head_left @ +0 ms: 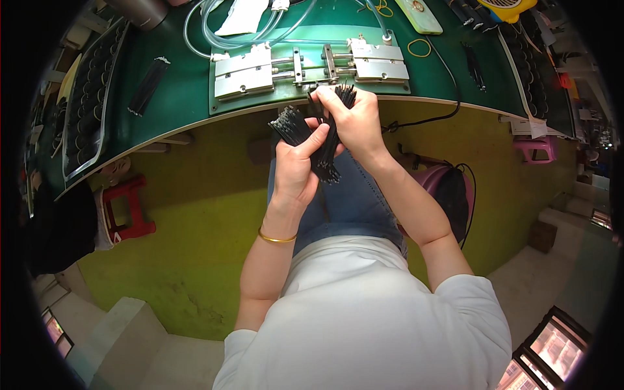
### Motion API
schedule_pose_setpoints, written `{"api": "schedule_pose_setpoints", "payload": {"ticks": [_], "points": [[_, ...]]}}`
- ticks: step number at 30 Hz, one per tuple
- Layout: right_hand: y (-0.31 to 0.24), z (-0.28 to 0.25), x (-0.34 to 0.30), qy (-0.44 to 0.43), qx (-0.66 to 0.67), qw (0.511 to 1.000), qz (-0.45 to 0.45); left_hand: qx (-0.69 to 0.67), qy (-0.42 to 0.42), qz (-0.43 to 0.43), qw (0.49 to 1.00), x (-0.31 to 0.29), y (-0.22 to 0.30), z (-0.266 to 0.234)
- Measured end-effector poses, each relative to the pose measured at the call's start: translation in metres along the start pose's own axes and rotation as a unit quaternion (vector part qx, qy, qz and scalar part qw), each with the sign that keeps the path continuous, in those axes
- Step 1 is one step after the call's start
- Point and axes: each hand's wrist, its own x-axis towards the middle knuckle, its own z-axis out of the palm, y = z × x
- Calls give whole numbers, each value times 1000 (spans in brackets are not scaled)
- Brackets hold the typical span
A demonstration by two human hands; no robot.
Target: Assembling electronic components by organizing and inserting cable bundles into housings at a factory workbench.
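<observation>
My left hand (296, 168) is closed around a bundle of thin black wire-like pieces (290, 125), whose upper ends look pale or silvery. My right hand (359, 123) grips a second black bundle (345, 97), its fingers near the upper ends. The two bundles slant together and meet low between my palms, above my lap. Just beyond my hands, at the bench edge, is a metal fixture with a left silver block (244, 73) and a right silver block (379, 63). Rods and small jaws (312, 65) lie between the blocks. Some fingers are hidden behind the bundles.
The green bench (175, 71) curves across the front. A loose black bundle (149, 86) lies left, another (474, 67) right. Clear tubing (208, 32) loops behind the fixture. A tray of black coils (88, 107) stands far left. Below are a red stool (133, 208) and a pink stool (538, 149).
</observation>
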Motion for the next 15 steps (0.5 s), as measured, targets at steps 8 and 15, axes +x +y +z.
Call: {"api": "schedule_pose_setpoints", "payload": {"ticks": [8, 15], "points": [[-2, -3, 3, -14, 18, 1000, 18, -15, 4, -1, 1000, 2, -1, 1], [-6, 1, 3, -11, 67, 997, 47, -27, 13, 0, 1000, 2, -1, 6]]}}
